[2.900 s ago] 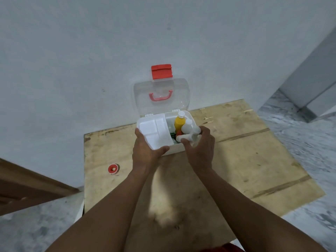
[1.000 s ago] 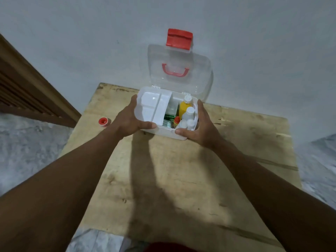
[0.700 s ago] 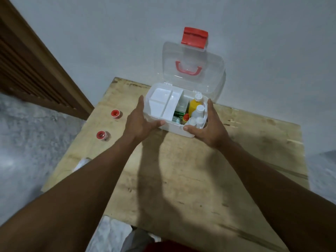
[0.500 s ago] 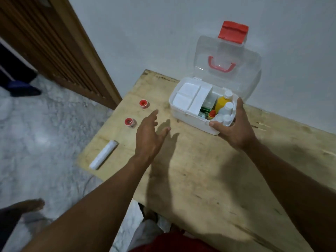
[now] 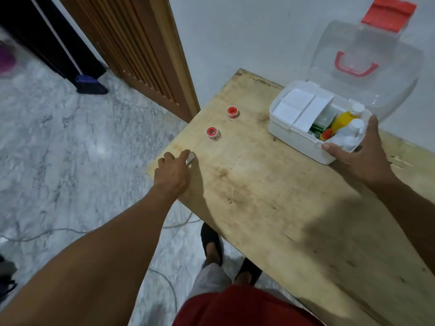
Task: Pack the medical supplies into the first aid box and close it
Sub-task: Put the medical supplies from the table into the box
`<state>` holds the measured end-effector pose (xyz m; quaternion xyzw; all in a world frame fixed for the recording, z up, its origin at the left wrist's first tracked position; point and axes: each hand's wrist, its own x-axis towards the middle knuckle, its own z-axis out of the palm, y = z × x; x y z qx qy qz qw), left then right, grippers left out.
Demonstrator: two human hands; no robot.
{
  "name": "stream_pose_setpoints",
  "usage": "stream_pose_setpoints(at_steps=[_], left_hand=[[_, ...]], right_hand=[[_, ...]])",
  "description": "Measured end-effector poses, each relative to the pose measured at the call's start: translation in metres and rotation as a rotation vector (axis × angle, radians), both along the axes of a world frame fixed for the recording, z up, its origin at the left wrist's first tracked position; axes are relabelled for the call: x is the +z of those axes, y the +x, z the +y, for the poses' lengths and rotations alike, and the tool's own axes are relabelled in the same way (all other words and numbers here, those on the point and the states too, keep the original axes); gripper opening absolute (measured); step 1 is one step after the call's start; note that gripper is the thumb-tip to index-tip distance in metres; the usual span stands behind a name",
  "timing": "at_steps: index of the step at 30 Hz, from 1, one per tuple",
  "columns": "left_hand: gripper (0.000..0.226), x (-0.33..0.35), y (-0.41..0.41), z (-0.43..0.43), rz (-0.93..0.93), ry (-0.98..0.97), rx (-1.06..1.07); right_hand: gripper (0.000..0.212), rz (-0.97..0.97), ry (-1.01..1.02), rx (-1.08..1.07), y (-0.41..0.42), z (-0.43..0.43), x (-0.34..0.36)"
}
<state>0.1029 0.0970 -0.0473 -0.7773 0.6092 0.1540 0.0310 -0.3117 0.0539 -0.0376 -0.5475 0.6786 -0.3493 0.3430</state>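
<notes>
Left hand: our left hand [image 5: 173, 171] sits left of centre in the frame, palm down at the table's left edge, fingers curled over a white roll [image 5: 190, 158]; only its tip shows, so we cannot tell whether the grip has closed.
White roll: we judge it light and soft, likely a bandage; best taken across its middle, since it lies just beside the drop to the floor.
Red tape spools: two small spools [image 5: 212, 133] [image 5: 233, 112] stand upward of the hand, apart from each other; we reckon them light, rigid and apt to roll, so pinch them by the sides.
Table: bare wood [image 5: 270, 203] fills the middle, giving open room to carry things rightward to the box.
First aid box: the white box [image 5: 299, 140] is at upper right, its clear lid [image 5: 367, 67] up against the wall, a tilted white tray [image 5: 303, 109] on its left side, bottles [image 5: 341, 120] on the right.
Right hand: our right hand [image 5: 360, 154] is spread around the box's near right corner, thumb on the front wall, steadying it.
</notes>
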Motion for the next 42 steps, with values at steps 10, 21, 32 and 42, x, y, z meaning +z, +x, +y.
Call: stream_pose_setpoints(at_steps=[10,21,32,42], left_hand=[[0.063,0.028,-0.017,-0.027,0.281,0.07,-0.153],[0.064,0.084,-0.125,-0.111,0.621,0.029,-0.368],[0.067,0.102,-0.213,-0.183,0.76,0.184,-0.522],[0.07,0.075,-0.226,-0.195,0.549,0.223,-0.646]], right_hand=[[0.095,-0.015,-0.05,0.034,0.005,0.002,0.014],[0.119,0.066,0.08,0.027,-0.003,0.0,0.023],[0.115,-0.012,0.085,-0.004,0.0,-0.004,0.024],[0.125,0.083,0.153,-0.048,0.005,-0.008,0.035]])
